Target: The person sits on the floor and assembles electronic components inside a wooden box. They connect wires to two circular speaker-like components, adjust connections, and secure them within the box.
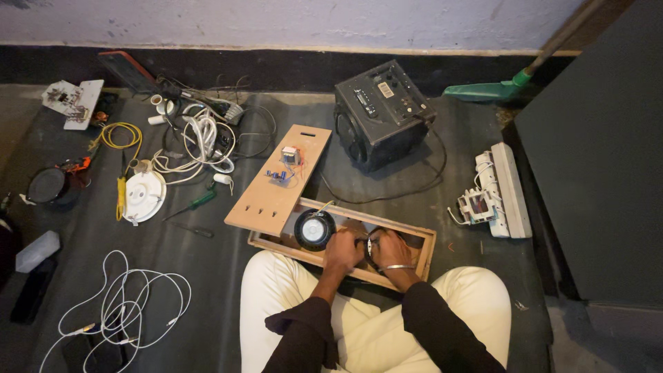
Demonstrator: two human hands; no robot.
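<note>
— So, where do your hands sit right now?

— Both are down inside the long wooden speaker box (423, 243) lying on the floor (207, 276) against your knees. Your left hand (343, 247) curls over something dark just right of the round speaker driver (314, 230); your right hand (391, 249), bangle at the wrist, closes around the second round part beside it.

— How wide are they?

— Neither is spread. Fingers are bent and gathered onto the part, though whether you're truly gripping it is hidden.

— Any advice?

— Keep the box braced against your legs, work with fingertips, and mind the thin wires running to the loose wooden back panel (276, 183) with its small circuit.
</note>
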